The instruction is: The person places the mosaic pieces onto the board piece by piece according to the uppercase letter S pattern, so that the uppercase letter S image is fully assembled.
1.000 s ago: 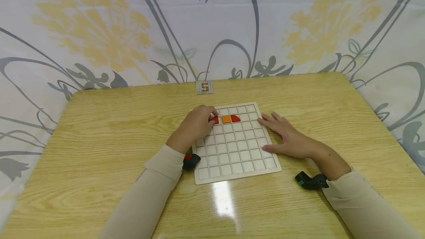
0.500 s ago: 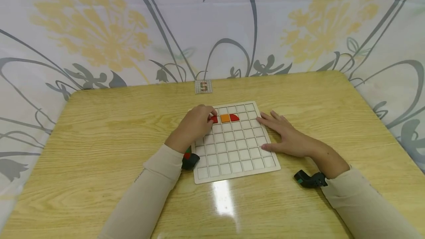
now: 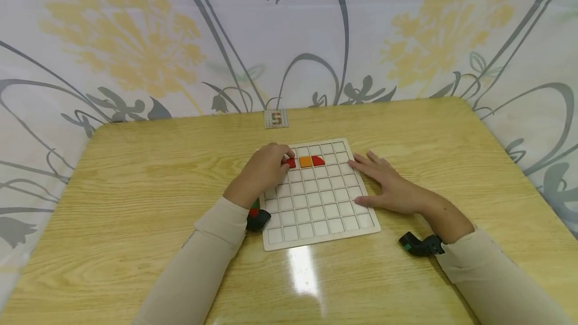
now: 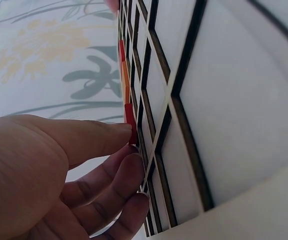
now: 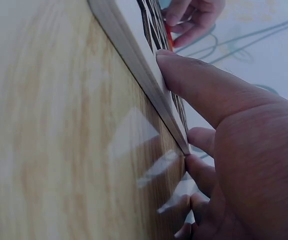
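Observation:
A white gridded board [image 3: 322,237] lies on the wooden table. In its second row from the back sit an orange square tile [image 3: 305,161] and, beside it on the right, a red tile with one rounded corner [image 3: 318,160]. My left hand [image 3: 264,167] pinches another red tile [image 3: 291,163] at the left of that row. The left wrist view shows the thumb against this red tile [image 4: 129,117], with the other fingers curled at the grid; part of the tile is hidden. My right hand [image 3: 390,187] rests with spread fingers on the board's right edge, thumb touching its top.
A small card [image 3: 276,119] with an S-shaped pattern lies near the table's back edge. Behind the table [image 3: 149,179] hangs a flowered cloth [image 3: 253,29]. A black wrist device [image 3: 420,244] sits at the right wrist, another [image 3: 258,220] at the left.
The hands and tiles stay almost where they were. Only a slight shift of the whole head view shows.

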The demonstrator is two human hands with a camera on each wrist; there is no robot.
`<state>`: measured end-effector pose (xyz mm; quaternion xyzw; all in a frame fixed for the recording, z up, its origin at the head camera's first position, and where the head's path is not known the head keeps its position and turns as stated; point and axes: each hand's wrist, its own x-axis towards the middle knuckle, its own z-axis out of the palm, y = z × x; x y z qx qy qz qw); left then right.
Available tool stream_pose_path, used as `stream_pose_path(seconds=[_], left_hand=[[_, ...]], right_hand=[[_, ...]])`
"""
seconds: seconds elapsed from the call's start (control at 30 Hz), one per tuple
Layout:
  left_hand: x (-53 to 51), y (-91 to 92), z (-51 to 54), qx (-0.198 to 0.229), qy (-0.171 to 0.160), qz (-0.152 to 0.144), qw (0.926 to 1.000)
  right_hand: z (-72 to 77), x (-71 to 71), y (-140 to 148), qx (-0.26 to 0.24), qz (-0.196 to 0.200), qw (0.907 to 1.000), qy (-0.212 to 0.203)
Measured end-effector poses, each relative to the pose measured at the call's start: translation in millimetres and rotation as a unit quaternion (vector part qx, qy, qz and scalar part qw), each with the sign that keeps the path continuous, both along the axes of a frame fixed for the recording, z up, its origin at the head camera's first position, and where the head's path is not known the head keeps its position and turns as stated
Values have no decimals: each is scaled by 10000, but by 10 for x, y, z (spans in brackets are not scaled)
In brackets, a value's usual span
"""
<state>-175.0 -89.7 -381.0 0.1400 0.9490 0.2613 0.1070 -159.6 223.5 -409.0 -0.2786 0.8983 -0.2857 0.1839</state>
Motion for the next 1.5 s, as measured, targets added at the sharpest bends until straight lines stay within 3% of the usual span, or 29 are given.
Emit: stream_pose_path(seconds=[0.63,1.17,1.5], left_hand=[[17,21,22,22,41,0,10000],[35,64,8,-467,368,-50,9982],[45,50,-5,-390,297,10,9988]], right_hand=[[-10,17,9,-36,-11,10000,2],[-10,19,19,-27,1,10000,15],[-7,20,4,-27,12,10000,-24]])
